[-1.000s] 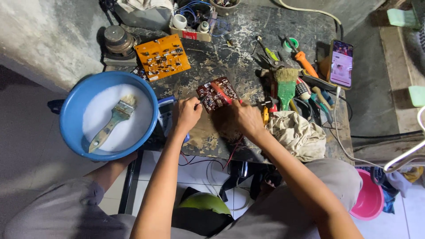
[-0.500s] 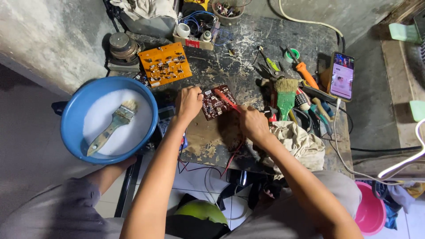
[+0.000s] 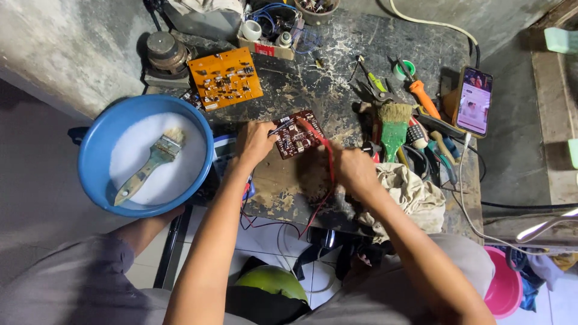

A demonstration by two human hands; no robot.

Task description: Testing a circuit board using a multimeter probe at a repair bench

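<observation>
A dark red circuit board (image 3: 296, 135) lies on the worn dark workbench (image 3: 337, 54). My left hand (image 3: 253, 143) grips the board's left edge, with a thin probe or wire under its fingers. My right hand (image 3: 354, 168) rests just right of the board and holds a red probe lead (image 3: 325, 157) whose tip reaches onto the board. The red wire runs down from that hand over the bench's front edge.
A blue basin (image 3: 96, 180) holding a paintbrush (image 3: 149, 165) stands at the left. An orange circuit board (image 3: 226, 78) lies behind. Pliers, screwdrivers, a green brush (image 3: 394, 126), a lit phone (image 3: 475, 100) and a rag (image 3: 415, 192) crowd the right. A pink bucket (image 3: 504, 289) stands on the floor.
The view has shifted slightly. My right hand has slid down and right, away from the red board, keeping the red lead. My left hand stays on the board's left edge.
</observation>
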